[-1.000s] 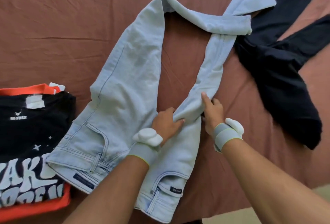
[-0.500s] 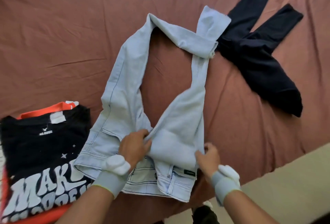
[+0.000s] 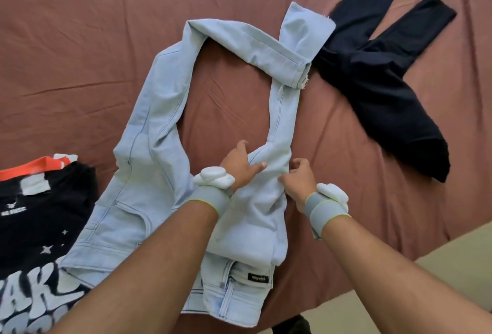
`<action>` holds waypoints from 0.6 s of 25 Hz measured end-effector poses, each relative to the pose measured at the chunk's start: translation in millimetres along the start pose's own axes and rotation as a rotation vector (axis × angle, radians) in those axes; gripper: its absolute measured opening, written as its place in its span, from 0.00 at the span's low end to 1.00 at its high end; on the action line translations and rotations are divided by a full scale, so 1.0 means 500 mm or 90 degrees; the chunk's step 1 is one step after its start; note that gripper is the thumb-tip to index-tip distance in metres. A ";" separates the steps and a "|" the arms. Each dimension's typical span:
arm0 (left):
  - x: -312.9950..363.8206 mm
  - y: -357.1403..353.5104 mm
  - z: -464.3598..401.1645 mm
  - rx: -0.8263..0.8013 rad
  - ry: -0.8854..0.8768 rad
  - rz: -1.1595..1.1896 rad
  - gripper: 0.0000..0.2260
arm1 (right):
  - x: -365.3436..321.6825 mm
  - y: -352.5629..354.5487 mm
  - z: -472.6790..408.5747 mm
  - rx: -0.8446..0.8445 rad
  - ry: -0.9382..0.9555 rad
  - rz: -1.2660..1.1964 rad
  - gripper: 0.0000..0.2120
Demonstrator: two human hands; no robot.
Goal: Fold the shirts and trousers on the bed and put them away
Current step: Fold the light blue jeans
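Note:
Light blue jeans [image 3: 149, 152] lie spread on the bed, legs bent into a loop, the right leg folded back over the waistband. My left hand [image 3: 241, 164] grips the inner edge of that right leg near the thigh. On the leg's outer edge, my right hand [image 3: 299, 178] pinches the cloth with curled fingers. Dark navy trousers [image 3: 383, 86] lie flat at the upper right, touching the jeans' cuffs. A folded black printed T-shirt [image 3: 40, 227] sits at the left on top of an orange garment [image 3: 34, 167].
The reddish-brown bedsheet [image 3: 80, 41] covers the bed, with wide bare areas at the top and left. The bed's near edge runs diagonally at the lower right, with pale floor [image 3: 452, 254] beyond it. A dark object [image 3: 291, 327] shows at the bottom edge.
Both hands slid up the folded right jeans leg from the waistband toward the thigh. The leg now lies straighter, and the view has shifted closer.

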State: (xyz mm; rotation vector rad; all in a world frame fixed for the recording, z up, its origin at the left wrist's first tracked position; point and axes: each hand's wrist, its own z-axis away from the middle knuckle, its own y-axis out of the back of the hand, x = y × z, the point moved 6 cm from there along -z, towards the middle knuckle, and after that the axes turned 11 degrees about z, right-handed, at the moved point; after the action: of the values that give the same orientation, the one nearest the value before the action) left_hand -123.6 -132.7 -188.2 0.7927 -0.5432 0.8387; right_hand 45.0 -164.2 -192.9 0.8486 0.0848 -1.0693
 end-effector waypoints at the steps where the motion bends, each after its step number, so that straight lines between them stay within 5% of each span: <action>1: 0.007 0.003 -0.009 0.013 -0.021 -0.012 0.15 | -0.002 -0.009 -0.012 -0.017 0.010 -0.021 0.18; 4: -0.019 0.062 0.023 0.089 -0.057 0.013 0.07 | -0.019 -0.044 -0.002 -0.181 0.110 -0.096 0.12; 7: -0.121 0.121 0.121 -0.014 0.135 -0.091 0.09 | -0.010 -0.081 0.066 -0.413 0.162 0.074 0.10; 9: -0.155 0.134 0.156 -0.126 0.248 -0.182 0.15 | -0.007 -0.081 0.057 -0.388 0.179 0.200 0.09; 12: -0.077 0.152 0.078 0.008 0.151 -0.108 0.25 | -0.065 -0.042 -0.021 -0.199 0.103 0.008 0.11; 15: 0.004 0.120 -0.035 0.106 0.064 -0.026 0.33 | -0.131 -0.030 -0.076 -0.193 0.065 -0.103 0.18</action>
State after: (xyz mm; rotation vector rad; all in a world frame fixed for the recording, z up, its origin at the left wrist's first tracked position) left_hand -169.5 -92.8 -173.5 0.9050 -0.3710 0.8888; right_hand 12.4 -94.6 -198.4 0.6279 0.3983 -1.1288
